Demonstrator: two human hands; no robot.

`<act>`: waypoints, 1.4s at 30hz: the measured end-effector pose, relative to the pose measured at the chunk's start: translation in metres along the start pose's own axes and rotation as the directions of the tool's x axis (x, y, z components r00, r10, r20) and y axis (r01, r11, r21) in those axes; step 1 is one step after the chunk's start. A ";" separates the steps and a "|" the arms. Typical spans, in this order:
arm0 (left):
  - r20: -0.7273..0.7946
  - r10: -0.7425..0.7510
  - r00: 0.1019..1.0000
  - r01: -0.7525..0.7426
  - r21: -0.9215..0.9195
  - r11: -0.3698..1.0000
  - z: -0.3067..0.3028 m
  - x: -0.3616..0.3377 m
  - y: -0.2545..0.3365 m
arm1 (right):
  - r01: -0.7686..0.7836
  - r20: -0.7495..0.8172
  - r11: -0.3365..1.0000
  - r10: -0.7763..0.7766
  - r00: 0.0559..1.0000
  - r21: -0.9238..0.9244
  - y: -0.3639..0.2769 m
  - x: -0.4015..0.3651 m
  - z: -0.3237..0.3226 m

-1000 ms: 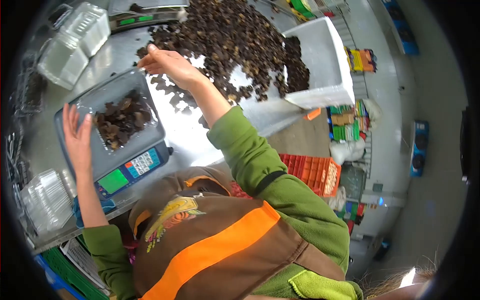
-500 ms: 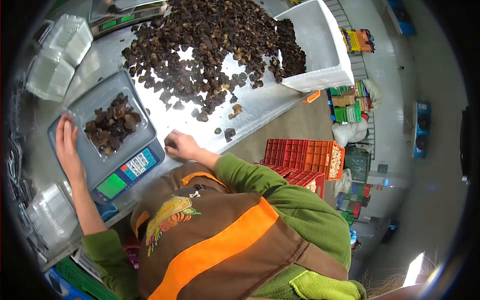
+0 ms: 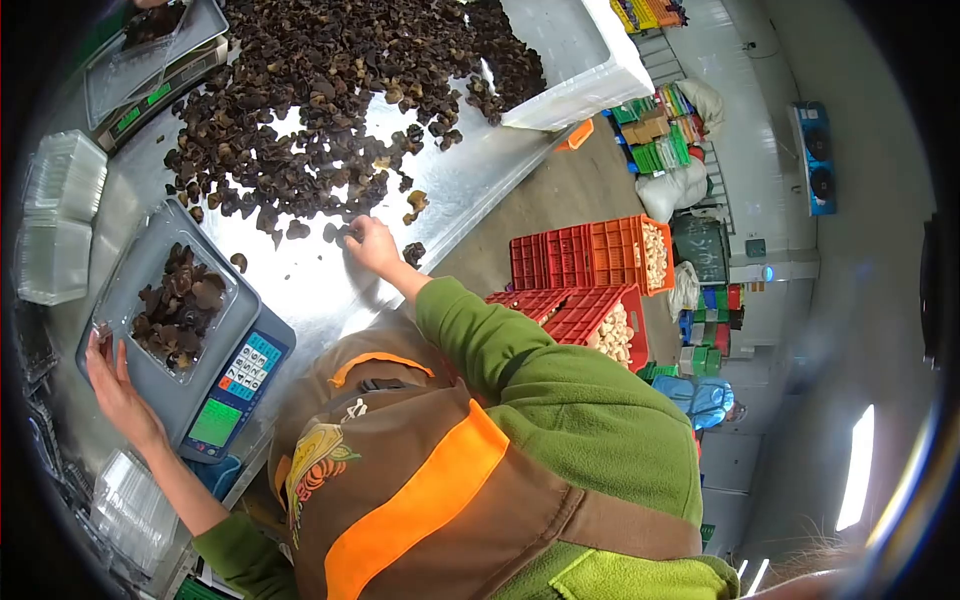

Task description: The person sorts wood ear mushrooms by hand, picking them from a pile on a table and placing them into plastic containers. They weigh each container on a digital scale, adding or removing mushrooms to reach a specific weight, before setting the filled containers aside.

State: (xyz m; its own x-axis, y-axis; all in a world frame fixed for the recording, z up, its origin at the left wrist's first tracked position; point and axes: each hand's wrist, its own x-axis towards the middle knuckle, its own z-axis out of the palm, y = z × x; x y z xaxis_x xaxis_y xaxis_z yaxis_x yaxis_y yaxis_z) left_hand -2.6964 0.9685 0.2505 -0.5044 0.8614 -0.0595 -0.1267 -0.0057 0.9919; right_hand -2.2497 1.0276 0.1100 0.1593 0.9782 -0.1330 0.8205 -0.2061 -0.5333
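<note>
The left hand (image 3: 115,385) rests open at the corner of one clear tray (image 3: 122,312) of mushrooms on the nearer scale (image 3: 245,365) of two, while the right hand (image 3: 372,245) pinches one loose mushroom (image 3: 343,235) beside the heap (image 3: 300,100) on the bench (image 3: 320,295).

The tray (image 3: 170,250) sits on the scale (image 3: 245,365), left of the loose pile (image 3: 300,110).

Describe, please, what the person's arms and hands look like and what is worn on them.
The left hand and the right hand are bare, without gloves. Soft green fleece covers both arms down to the wrists, seen on the left sleeve and the right sleeve. A dark strap crosses the right sleeve above the elbow.
</note>
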 end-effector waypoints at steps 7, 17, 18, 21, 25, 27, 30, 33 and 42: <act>-0.014 0.024 1.000 -0.024 0.008 1.000 -0.008 -0.005 -0.015 | 0.149 0.003 0.986 -0.150 0.989 -0.075 0.006 -0.011 0.011; -0.010 -0.087 0.996 0.086 -0.108 0.990 0.013 -0.012 0.008 | 0.433 0.106 0.654 -0.616 0.780 0.621 -0.240 -0.032 -0.023; -0.016 -0.082 0.996 0.080 -0.113 0.990 0.012 -0.014 0.006 | 0.391 0.146 0.684 -0.587 0.797 0.616 -0.241 -0.028 -0.018; -0.022 -0.024 0.999 0.029 0.288 0.957 0.007 -0.032 0.000 | 0.407 0.097 0.776 -0.508 0.856 0.481 -0.220 -0.018 -0.016; 0.015 0.100 0.995 -0.098 0.361 0.927 -0.001 -0.067 -0.040 | 0.469 -0.091 0.819 -0.467 0.880 0.330 -0.183 -0.005 -0.019; -0.011 -0.005 1.000 0.008 0.280 0.960 0.000 -0.077 -0.043 | 0.286 0.158 0.838 -0.396 0.904 0.465 -0.197 -0.013 -0.024; -0.051 -0.072 0.996 0.081 0.206 0.975 -0.003 -0.083 -0.054 | 0.185 0.462 0.858 -0.426 0.778 0.480 -0.200 -0.021 -0.012; 0.052 -0.308 0.950 0.298 0.140 0.944 -0.010 -0.080 -0.049 | 0.144 0.456 0.823 -0.440 0.773 0.550 -0.199 -0.025 -0.004; 0.280 -0.467 0.839 0.537 -0.284 0.794 -0.021 -0.053 -0.045 | -0.115 0.519 0.806 -0.258 0.815 0.581 -0.222 -0.029 0.006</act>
State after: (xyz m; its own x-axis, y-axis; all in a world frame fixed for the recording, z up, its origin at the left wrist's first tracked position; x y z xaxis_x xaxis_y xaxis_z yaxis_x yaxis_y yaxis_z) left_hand -2.6819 0.9119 0.2068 -0.1248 0.8673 -0.4819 -0.6144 0.3138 0.7239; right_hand -2.4397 1.0444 0.2274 -0.3672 0.8375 -0.4046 0.3235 -0.2928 -0.8998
